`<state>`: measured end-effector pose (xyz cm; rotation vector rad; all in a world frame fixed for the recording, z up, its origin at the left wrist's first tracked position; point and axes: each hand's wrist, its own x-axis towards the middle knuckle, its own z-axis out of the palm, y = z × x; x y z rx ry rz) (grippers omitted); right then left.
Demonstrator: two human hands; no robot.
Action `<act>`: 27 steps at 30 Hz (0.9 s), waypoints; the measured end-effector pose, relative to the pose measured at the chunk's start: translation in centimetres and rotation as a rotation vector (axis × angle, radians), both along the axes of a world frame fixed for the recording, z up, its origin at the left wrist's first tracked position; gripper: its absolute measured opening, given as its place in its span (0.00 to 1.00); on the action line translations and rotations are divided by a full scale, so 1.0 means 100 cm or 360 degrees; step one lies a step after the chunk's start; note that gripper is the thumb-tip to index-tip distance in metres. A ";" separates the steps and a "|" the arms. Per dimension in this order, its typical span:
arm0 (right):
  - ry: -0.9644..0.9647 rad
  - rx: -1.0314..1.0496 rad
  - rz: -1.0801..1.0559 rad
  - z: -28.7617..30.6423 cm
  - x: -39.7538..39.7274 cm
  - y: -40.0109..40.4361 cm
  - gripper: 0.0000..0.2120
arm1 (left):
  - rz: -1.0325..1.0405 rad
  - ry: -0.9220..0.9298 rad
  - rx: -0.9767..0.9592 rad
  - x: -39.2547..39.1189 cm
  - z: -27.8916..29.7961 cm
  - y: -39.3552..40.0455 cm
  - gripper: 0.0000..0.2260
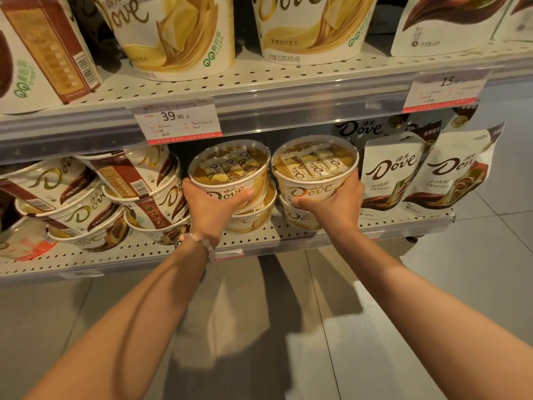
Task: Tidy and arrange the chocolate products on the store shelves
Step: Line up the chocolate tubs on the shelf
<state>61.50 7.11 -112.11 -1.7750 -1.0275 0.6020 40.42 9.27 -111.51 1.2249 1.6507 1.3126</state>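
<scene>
Cream-and-gold Dove tubs are sitting in two short stacks on the lower shelf (259,241), and each hand is gripping the top tub of one stack. The left hand (212,204) is wrapping around the front of the left top tub (230,171), thumb lying across the Dove lettering and fingers curling round its left side. This tub is tilting toward the camera, showing wrapped chocolate sticks through its clear lid, and is resting on the tub below it (252,217). A beaded bracelet (199,241) is circling the left wrist. The right hand (334,199) is grasping the right top tub (315,166) in the same way, thumb pointing left along the front and fingers reaching up its right side; the lower right tub (300,219) is showing just under the thumb. The two held tubs are standing just beside each other. Left of the left hand, brown-banded tubs (138,186) are lying tipped in a leaning pile. Right of the right hand, white Dove pouches (392,174) are standing upright. Above both hands a price tag (177,119) is reading 39.90
</scene>
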 end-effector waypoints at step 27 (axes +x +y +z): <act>0.0038 0.0228 -0.0168 -0.018 -0.019 -0.013 0.59 | -0.0100 0.0017 0.0044 0.011 -0.006 -0.011 0.56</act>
